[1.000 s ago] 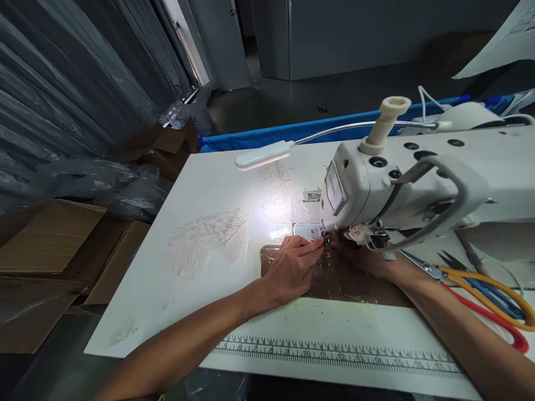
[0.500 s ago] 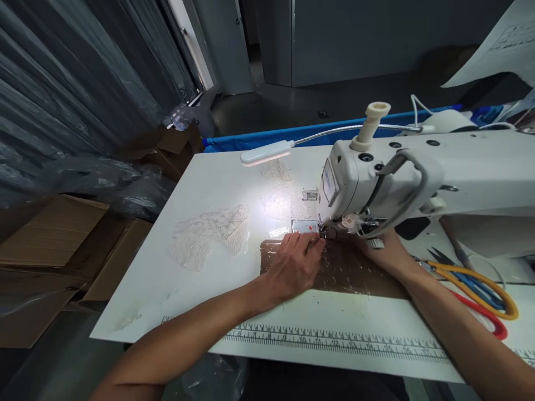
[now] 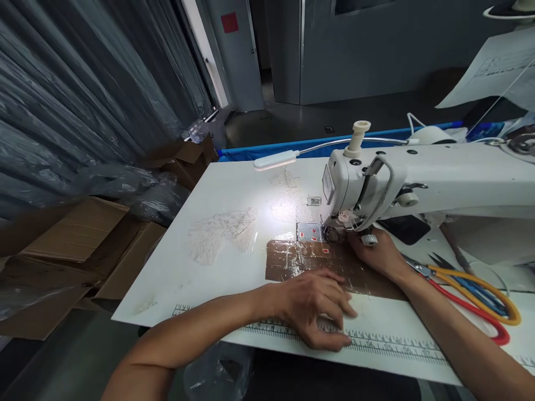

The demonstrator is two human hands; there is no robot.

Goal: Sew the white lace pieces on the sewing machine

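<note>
My left hand [image 3: 317, 306] hovers over or rests on the front part of the table, near the printed ruler. Its fingers are loosely bent, the thumb stands apart, and I see nothing held. My right hand [image 3: 378, 253] reaches behind the needle area of the white sewing machine [image 3: 451, 178], its fingertips hidden by the machine's parts. Below the needle lies a brown, shiny, tape-covered sheet [image 3: 288, 259] with a red mark. Beside it, the metal needle plate [image 3: 307, 232] also carries red marks.
Pale lace pieces [image 3: 225, 231] lie on the white table [image 3: 167, 278] to the left. Orange-handled scissors [image 3: 493, 289], with red- and blue-handled tools, lie at the right. A lamp [image 3: 276, 160] hangs over the table. Cardboard boxes [image 3: 79, 228] stand left of it.
My left hand has left the needle area and come back toward the table's front edge, uncovering the brown sheet. My right hand stays by the needle. The view has tilted up slightly.
</note>
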